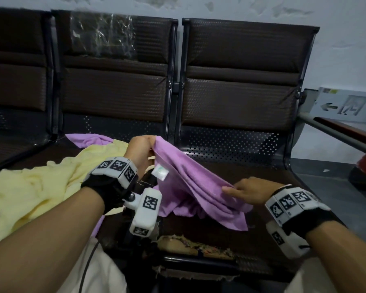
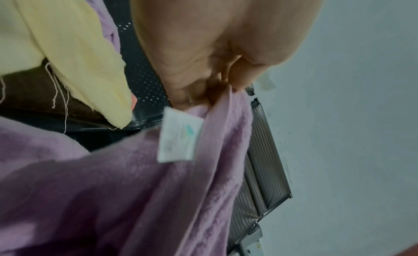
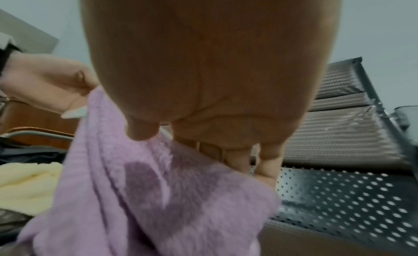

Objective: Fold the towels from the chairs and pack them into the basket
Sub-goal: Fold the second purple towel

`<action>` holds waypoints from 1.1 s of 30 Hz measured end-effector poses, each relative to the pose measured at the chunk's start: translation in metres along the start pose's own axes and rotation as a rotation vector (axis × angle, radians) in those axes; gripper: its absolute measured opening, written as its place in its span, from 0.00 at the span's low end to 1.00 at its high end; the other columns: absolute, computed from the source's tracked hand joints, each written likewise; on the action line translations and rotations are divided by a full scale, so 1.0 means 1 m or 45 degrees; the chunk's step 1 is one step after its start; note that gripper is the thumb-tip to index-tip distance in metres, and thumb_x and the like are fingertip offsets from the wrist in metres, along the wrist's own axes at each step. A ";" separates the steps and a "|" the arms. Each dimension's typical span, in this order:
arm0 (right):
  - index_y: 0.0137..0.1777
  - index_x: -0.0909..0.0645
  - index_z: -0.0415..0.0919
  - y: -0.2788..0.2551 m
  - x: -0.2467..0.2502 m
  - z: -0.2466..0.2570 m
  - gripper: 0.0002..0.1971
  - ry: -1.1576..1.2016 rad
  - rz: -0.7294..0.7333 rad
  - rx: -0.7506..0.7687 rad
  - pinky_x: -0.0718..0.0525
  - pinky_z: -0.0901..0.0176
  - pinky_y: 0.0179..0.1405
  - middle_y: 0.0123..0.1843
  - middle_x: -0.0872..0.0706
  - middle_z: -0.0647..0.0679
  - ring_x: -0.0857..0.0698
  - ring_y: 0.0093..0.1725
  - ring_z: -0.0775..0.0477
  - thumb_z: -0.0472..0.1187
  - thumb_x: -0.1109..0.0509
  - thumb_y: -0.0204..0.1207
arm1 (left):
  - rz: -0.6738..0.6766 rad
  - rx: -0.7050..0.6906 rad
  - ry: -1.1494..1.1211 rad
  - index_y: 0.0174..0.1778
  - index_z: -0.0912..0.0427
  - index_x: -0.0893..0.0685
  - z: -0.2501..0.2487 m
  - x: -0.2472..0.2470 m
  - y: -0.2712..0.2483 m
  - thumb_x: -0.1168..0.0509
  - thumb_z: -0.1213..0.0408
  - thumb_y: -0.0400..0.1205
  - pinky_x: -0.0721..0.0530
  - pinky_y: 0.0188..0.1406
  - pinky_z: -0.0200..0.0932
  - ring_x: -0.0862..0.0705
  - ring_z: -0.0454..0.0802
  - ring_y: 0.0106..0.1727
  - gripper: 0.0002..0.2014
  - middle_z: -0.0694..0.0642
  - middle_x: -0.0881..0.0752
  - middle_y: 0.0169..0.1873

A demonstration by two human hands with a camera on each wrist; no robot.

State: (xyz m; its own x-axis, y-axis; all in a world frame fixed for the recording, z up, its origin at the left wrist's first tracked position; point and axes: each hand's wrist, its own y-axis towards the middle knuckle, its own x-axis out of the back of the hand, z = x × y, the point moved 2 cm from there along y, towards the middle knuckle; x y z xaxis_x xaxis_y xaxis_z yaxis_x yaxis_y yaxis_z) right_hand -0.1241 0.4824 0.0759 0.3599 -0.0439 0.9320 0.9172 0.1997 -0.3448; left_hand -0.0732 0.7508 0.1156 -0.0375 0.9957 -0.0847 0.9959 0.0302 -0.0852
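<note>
Dark padded chairs stand in a row against a pale wall, and on their seats lie the towels. From the head view, the purple towel hangs in a slope over the right-hand seat: the left hand pinches its raised corner, while the right hand pinches the edge lower down, thumb on top. A white label dangles just below the upper grip. Beside it, on the seat to the left, the yellow towel lies crumpled, with another bit of purple cloth behind it. No basket shows in any view.

The left wrist view shows fingers curled tightly onto the towel's hem, the label hanging just under them and the yellow towel off to one side.

The right wrist view shows the thumb pressing down on the cloth with the fingers underneath, so the edge is clamped between them; the cloth below bunches in several loose layers.

The step in hand looks like finding and spreading one edge. To do it well, the right hand should slide along the hem to the true corner, then both hands lift and pull apart until the bunched layers fall free before any fold is laid.
</note>
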 end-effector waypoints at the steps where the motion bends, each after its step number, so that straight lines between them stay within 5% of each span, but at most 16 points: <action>1: 0.41 0.23 0.49 -0.002 -0.001 -0.007 0.24 -0.050 -0.002 -0.061 0.30 0.64 0.42 0.46 0.14 0.51 0.21 0.43 0.50 0.67 0.47 0.79 | -0.038 0.003 -0.016 0.40 0.67 0.21 -0.001 0.003 0.000 0.43 0.75 0.78 0.24 0.40 0.48 0.24 0.56 0.41 0.06 0.62 0.22 0.39; 4: 0.59 0.29 0.46 -0.008 -0.003 -0.022 0.23 -0.006 -0.079 -0.203 0.26 0.60 0.50 0.59 0.15 0.44 0.18 0.52 0.45 0.63 0.35 0.76 | -0.090 -0.072 0.124 0.36 0.65 0.21 -0.001 0.010 -0.001 0.44 0.75 0.77 0.27 0.39 0.46 0.26 0.54 0.43 0.08 0.60 0.23 0.35; 8: 0.71 0.34 0.48 -0.020 0.003 -0.031 0.31 0.215 -0.166 -0.249 0.19 0.58 0.55 0.59 0.15 0.44 0.16 0.57 0.46 0.48 0.23 0.71 | -0.209 -0.210 0.301 0.31 0.60 0.18 -0.001 0.017 -0.003 0.45 0.73 0.79 0.26 0.35 0.40 0.25 0.48 0.33 0.15 0.52 0.22 0.28; 11: 0.56 0.13 0.49 -0.024 0.005 -0.032 0.14 0.121 -0.264 -0.255 0.25 0.77 0.33 0.39 0.15 0.56 0.14 0.42 0.58 0.45 0.22 0.70 | -0.303 -0.293 0.440 0.41 0.60 0.14 0.001 0.021 -0.004 0.43 0.68 0.81 0.26 0.38 0.40 0.25 0.44 0.33 0.12 0.50 0.19 0.31; 14: 0.43 0.09 0.52 -0.032 0.009 -0.031 0.04 0.330 -0.469 -0.254 0.28 0.80 0.20 0.30 0.14 0.58 0.16 0.30 0.63 0.44 0.20 0.69 | -0.377 -0.313 0.528 0.48 0.60 0.14 0.002 0.023 -0.005 0.42 0.66 0.83 0.21 0.44 0.43 0.21 0.47 0.39 0.11 0.53 0.16 0.40; 17: 0.47 0.09 0.53 -0.040 0.015 -0.026 0.07 0.314 -0.583 -0.087 0.27 0.83 0.27 0.33 0.14 0.61 0.20 0.32 0.69 0.43 0.21 0.69 | -0.426 -0.298 0.550 0.53 0.63 0.14 0.001 0.023 -0.006 0.42 0.66 0.83 0.19 0.61 0.50 0.18 0.55 0.52 0.12 0.57 0.13 0.50; 21: 0.45 0.08 0.47 -0.043 0.015 -0.019 0.06 0.138 -0.439 0.115 0.28 0.76 0.33 0.31 0.21 0.56 0.22 0.34 0.64 0.43 0.20 0.69 | -0.467 -0.302 0.618 0.51 0.61 0.15 0.003 0.028 -0.007 0.42 0.65 0.83 0.23 0.47 0.43 0.18 0.55 0.46 0.11 0.59 0.13 0.48; 24: 0.40 0.10 0.44 -0.044 0.015 -0.025 0.09 0.073 -0.501 -0.007 0.25 0.69 0.37 0.37 0.22 0.52 0.22 0.39 0.56 0.49 0.20 0.67 | -0.483 -0.338 0.684 0.51 0.61 0.14 0.006 0.032 -0.010 0.41 0.66 0.83 0.27 0.45 0.41 0.20 0.50 0.45 0.10 0.58 0.13 0.48; 28: 0.28 0.21 0.41 -0.047 0.014 -0.025 0.22 0.217 -0.638 -0.194 0.32 0.65 0.24 0.28 0.20 0.49 0.23 0.29 0.54 0.60 0.24 0.67 | -0.491 -0.421 0.714 0.49 0.61 0.14 -0.001 0.034 -0.019 0.41 0.66 0.82 0.24 0.48 0.42 0.18 0.52 0.48 0.10 0.58 0.12 0.48; 33: 0.38 0.20 0.43 -0.049 0.014 -0.027 0.11 0.456 -0.760 -0.280 0.28 0.60 0.39 0.37 0.16 0.46 0.19 0.41 0.45 0.49 0.29 0.77 | -0.371 -0.523 0.729 0.45 0.58 0.15 -0.013 0.013 -0.034 0.41 0.66 0.82 0.19 0.56 0.49 0.16 0.55 0.50 0.09 0.58 0.12 0.46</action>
State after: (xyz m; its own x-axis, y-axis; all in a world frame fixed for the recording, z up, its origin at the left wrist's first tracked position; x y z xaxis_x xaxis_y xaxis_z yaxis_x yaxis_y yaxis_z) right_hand -0.1598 0.4453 0.1025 -0.2126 -0.4090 0.8874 0.9743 -0.1581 0.1606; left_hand -0.1067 0.7634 0.1301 -0.3664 0.8290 0.4226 0.9071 0.2171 0.3607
